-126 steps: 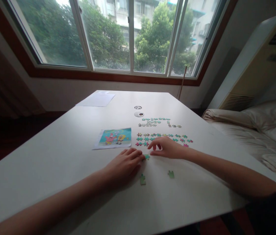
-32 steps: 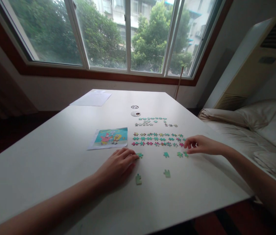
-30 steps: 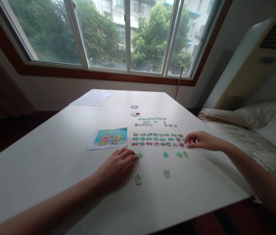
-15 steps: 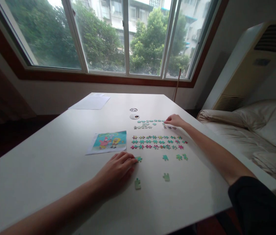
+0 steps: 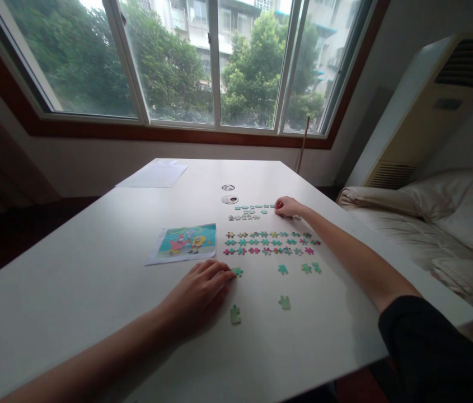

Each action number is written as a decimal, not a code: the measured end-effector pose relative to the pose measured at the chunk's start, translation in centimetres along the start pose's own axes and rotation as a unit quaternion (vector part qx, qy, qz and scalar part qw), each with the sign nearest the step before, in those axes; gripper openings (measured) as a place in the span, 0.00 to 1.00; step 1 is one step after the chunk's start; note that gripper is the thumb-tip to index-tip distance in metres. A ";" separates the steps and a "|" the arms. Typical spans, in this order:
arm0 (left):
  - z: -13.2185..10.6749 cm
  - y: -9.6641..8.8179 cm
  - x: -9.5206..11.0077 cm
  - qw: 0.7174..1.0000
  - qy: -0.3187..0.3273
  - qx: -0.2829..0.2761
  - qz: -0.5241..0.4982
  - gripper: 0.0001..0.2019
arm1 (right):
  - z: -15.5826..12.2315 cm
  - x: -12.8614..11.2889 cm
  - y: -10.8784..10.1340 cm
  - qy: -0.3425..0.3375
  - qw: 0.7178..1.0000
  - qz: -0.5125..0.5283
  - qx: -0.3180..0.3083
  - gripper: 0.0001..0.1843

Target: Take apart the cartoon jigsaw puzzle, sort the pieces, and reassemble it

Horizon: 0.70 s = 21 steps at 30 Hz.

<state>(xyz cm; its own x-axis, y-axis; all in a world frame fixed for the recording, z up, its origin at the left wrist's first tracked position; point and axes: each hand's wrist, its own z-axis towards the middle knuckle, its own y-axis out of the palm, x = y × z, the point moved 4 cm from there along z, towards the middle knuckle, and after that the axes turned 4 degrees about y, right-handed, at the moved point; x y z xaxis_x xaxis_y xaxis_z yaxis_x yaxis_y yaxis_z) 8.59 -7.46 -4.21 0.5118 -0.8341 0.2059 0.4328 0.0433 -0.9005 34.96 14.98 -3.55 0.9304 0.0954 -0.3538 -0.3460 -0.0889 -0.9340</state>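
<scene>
My left hand point(image 5: 206, 282) rests on the table with its fingers bent together, the tips on a green puzzle piece point(image 5: 238, 272). Farther off, my right hand point(image 5: 289, 206) is closed in a pinch at the right end of the back row of puzzle pieces point(image 5: 258, 206); its fingers hide whatever is between them. Rows of loose colourful pieces point(image 5: 265, 242) lie between my hands. Closer to me are a pale green straight-edged piece point(image 5: 235, 315), another pale green piece point(image 5: 284, 303), a teal piece point(image 5: 282, 270) and two green pieces point(image 5: 311, 268).
A printed cartoon picture point(image 5: 187, 243) lies left of the rows on the white table point(image 5: 72, 268). Two round items point(image 5: 230, 200) are beyond the pieces, and white paper point(image 5: 152, 174) is at the far left corner. A cream sofa point(image 5: 429, 212) stands at the right.
My right hand has shifted a little left along the back row, covering its right end. My left hand stays on its piece.
</scene>
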 end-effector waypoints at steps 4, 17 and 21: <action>0.0 -0.1 0.1 1.000 -0.002 0.000 -0.003 0.14 | -3.6 -1.7 -1.1 -0.081 0.996 0.041 -0.002 0.12; 0.0 0.2 0.0 1.000 -0.004 0.004 -0.002 0.14 | -21.0 -2.9 -1.3 -0.278 0.923 0.064 -0.259 0.15; 0.1 0.3 0.1 1.000 -0.003 -0.001 -0.003 0.14 | -21.7 -1.3 -1.6 -0.230 0.957 0.106 -0.142 0.17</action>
<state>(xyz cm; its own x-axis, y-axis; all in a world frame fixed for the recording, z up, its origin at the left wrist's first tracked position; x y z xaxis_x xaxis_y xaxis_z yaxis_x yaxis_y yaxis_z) 8.87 -7.45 -4.46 0.5139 -0.8307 0.2142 0.4350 0.0371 -0.8997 36.93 -6.56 -0.56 0.6697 0.4657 -0.5785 -0.4135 -0.4133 -0.8113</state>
